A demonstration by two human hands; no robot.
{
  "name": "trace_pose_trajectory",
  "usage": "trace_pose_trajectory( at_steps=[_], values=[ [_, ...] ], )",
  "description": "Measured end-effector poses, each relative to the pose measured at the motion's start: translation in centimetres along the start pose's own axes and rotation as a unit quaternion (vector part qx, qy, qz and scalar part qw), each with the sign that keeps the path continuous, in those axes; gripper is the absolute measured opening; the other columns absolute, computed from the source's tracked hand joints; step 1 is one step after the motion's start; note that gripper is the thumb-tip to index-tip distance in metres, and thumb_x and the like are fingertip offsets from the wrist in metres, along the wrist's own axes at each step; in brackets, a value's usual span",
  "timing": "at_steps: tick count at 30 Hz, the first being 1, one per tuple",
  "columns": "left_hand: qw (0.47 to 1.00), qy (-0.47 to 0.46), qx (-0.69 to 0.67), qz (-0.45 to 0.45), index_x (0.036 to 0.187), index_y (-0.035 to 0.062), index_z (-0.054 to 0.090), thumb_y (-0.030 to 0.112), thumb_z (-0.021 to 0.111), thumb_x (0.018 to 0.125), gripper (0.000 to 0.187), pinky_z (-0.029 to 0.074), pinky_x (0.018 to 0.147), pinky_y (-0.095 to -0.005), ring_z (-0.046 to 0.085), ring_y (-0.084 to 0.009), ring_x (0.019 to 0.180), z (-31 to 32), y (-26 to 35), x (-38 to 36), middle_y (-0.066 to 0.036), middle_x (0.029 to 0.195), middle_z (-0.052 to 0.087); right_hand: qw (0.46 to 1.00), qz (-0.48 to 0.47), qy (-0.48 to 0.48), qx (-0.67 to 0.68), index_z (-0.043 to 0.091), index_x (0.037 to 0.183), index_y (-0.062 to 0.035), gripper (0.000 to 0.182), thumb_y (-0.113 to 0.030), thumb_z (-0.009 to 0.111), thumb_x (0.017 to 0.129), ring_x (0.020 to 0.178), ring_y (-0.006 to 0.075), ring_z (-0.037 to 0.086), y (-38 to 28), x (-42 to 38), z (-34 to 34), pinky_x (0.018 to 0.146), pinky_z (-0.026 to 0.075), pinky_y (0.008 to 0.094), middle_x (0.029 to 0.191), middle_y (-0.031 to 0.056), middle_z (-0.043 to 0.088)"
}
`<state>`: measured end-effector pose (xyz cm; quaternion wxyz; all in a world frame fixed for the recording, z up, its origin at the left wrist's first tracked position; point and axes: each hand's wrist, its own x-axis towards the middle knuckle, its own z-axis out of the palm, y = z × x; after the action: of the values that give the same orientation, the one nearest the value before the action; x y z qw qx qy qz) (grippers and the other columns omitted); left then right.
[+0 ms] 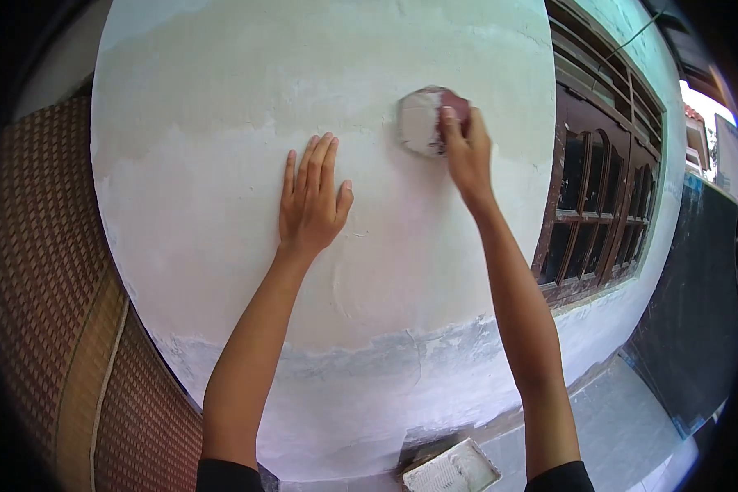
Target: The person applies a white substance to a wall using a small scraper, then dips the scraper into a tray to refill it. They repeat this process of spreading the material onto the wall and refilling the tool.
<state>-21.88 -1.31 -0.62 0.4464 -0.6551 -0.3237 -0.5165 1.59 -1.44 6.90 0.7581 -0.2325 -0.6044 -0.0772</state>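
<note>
A pale plastered wall point(369, 271) fills the middle of the view. Flat against it lies my left hand point(312, 201), fingers stretched out and thumb apart, holding nothing. Up and to the right, my right hand point(469, 156) is closed on the edge of a flat, roundish dark-red piece point(422, 123). Much of that piece is coated white, and it overlaps the wall in this view. It is slightly blurred, and I cannot tell its exact kind.
A brown wooden window point(603, 180) with glass panes is to the right. Below, a white-smeared tray point(492, 476) stands near the wall's foot. Woven brown panels point(41, 238) line the left side. A dark board point(689, 303) leans at the far right, beside grey floor tiles point(615, 422).
</note>
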Motion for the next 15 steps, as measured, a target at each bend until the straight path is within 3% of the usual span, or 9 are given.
trace_pose_trajectory(
  at_steps=[2, 5, 8, 12, 15],
  values=[
    [1.000, 0.000, -0.003, -0.002, 0.148, 0.0046, 0.033, 0.023, 0.050, 0.095, 0.059, 0.018, 0.121, -0.0473, 0.031, -0.0237, 0.144, -0.2, 0.0, 0.0, -0.009, 0.151, 0.037, 0.994, -0.052, -0.008, -0.092, 0.060, 0.102, 0.0019, 0.033, -0.030, 0.059, 0.097, 0.084, 0.0328, 0.064, -0.2, -0.2, 1.3, 0.077, 0.048, 0.0434, 0.090, 0.0216, 0.065],
    [1.000, 0.000, -0.004, 0.000, 0.148, 0.0046, 0.033, 0.023, 0.051, 0.095, 0.059, 0.018, 0.121, -0.0472, 0.031, -0.0234, 0.144, 0.0, -0.2, 0.0, -0.008, 0.151, 0.037, 0.986, -0.033, 0.012, -0.164, 0.061, 0.102, 0.0024, 0.033, -0.030, 0.060, 0.095, 0.090, 0.0388, 0.063, 0.4, 0.4, 1.0, 0.081, 0.047, 0.0466, 0.094, 0.0254, 0.065],
    [1.000, -0.002, -0.002, 0.000, 0.148, 0.0046, 0.033, 0.024, 0.050, 0.095, 0.059, 0.018, 0.121, -0.0472, 0.031, -0.0233, 0.144, -0.1, -0.2, 0.0, -0.008, 0.151, 0.037, 0.986, 0.008, 0.060, -0.157, 0.061, 0.103, 0.0027, 0.033, -0.029, 0.060, 0.095, 0.091, 0.0402, 0.063, 1.0, 1.3, -1.5, 0.081, 0.047, 0.0455, 0.097, 0.0260, 0.065],
    [1.000, 0.001, -0.005, -0.002, 0.148, 0.0045, 0.032, 0.023, 0.051, 0.095, 0.059, 0.018, 0.121, -0.0473, 0.031, -0.0235, 0.144, -0.1, 0.1, 0.1, -0.009, 0.151, 0.037, 0.993, 0.081, 0.082, -0.012, 0.060, 0.101, 0.0029, 0.028, -0.025, 0.058, 0.096, 0.084, 0.0313, 0.065, -0.6, 0.2, -2.7, 0.078, 0.049, 0.0403, 0.093, 0.0219, 0.067],
    [1.000, -0.001, -0.023, -0.004, 0.148, 0.0047, 0.033, 0.022, 0.052, 0.094, 0.059, 0.018, 0.121, -0.0476, 0.031, -0.0240, 0.143, -0.3, 0.1, 0.1, -0.009, 0.151, 0.037, 0.999, -0.022, 0.030, -0.004, 0.060, 0.100, 0.0024, 0.030, -0.027, 0.060, 0.096, 0.085, 0.0340, 0.061, -0.2, -0.7, 0.5, 0.078, 0.047, 0.0417, 0.093, 0.0238, 0.063]
  ],
)
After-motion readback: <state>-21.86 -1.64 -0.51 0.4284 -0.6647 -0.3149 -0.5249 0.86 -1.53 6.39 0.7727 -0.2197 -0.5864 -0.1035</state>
